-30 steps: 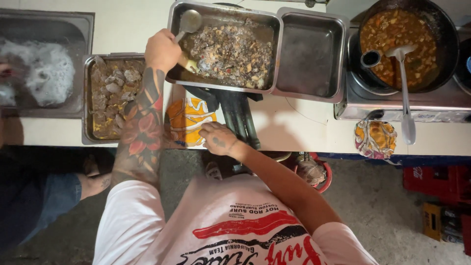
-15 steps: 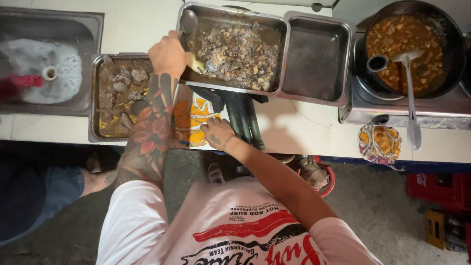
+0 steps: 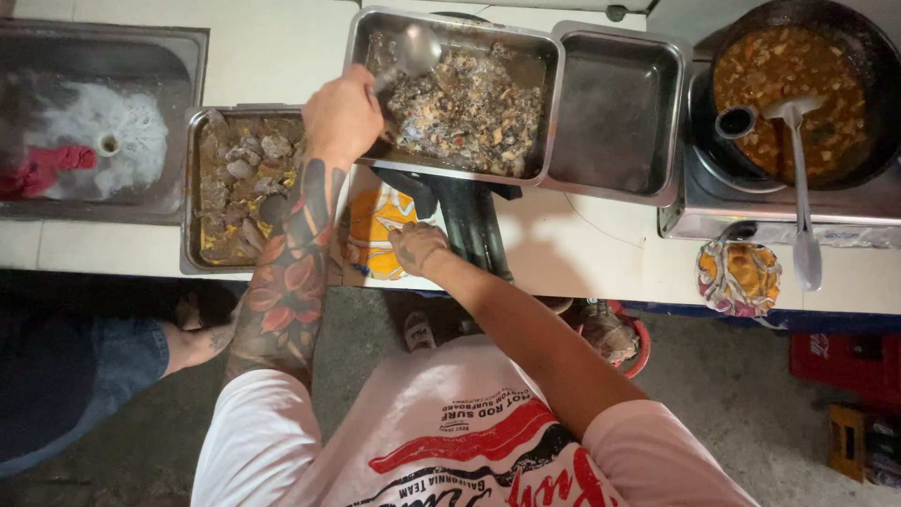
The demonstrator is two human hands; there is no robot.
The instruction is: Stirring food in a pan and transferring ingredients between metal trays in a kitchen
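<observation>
while the left hand (image 3: 343, 115) clamps a ladle (image 3: 413, 47), its handle hidden, the right hand's (image 3: 418, 246) grip is unclear.

Left hand (image 3: 343, 115): grips a shiny metal serving spoon (image 3: 413, 49) over the rectangular steel tray of chopped dark meat (image 3: 450, 94).
Right hand (image 3: 418, 246): rests at the white counter's (image 3: 601, 244) front edge.

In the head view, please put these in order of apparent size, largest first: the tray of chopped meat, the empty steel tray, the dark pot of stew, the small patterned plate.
1. Tray of chopped meat
2. Dark pot of stew, partly cut off, so unsure against the next
3. Empty steel tray
4. Small patterned plate
</observation>
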